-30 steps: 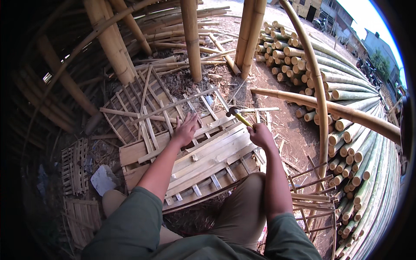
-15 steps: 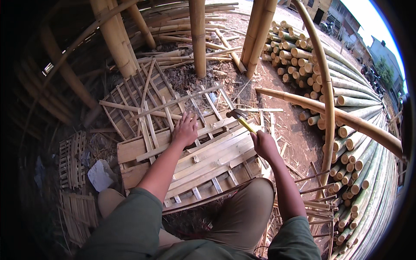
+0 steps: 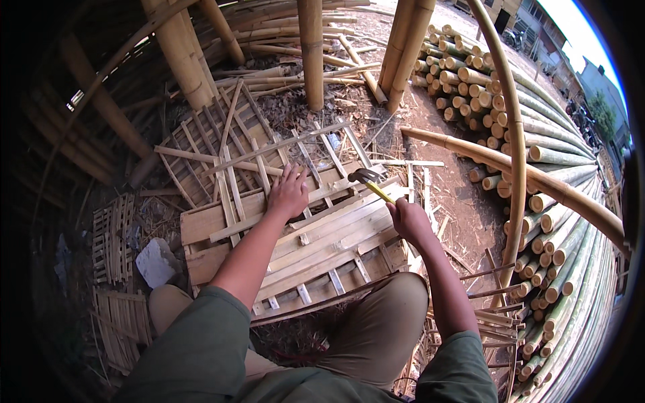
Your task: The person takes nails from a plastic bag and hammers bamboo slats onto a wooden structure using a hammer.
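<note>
My right hand [image 3: 410, 220] is closed round the yellow handle of a claw hammer [image 3: 381, 193]. The hammer's dark head hangs over the far right part of a panel of flat bamboo and wood slats [image 3: 322, 254]. My left hand [image 3: 289, 195] lies palm down at the panel's far edge, its fingers stretched out and a little apart over the slats. What its fingertips touch is partly hidden. Near it, a long thin slat [image 3: 272, 147] crosses several others at a slant.
A second slatted frame [image 3: 195, 156] lies beyond the panel. At left are a pale stone block [image 3: 156, 263] and a small slatted piece [image 3: 113, 238]. Upright bamboo posts [image 3: 311, 57] stand ahead. A slanting bamboo pole [image 3: 457, 146] and stacked bamboo poles [image 3: 564, 248] occupy the right.
The view has shifted slightly. My left hand sits a little farther forward among the slats, fingers still spread. The hammer stays in my right hand at nearly the same place.
</note>
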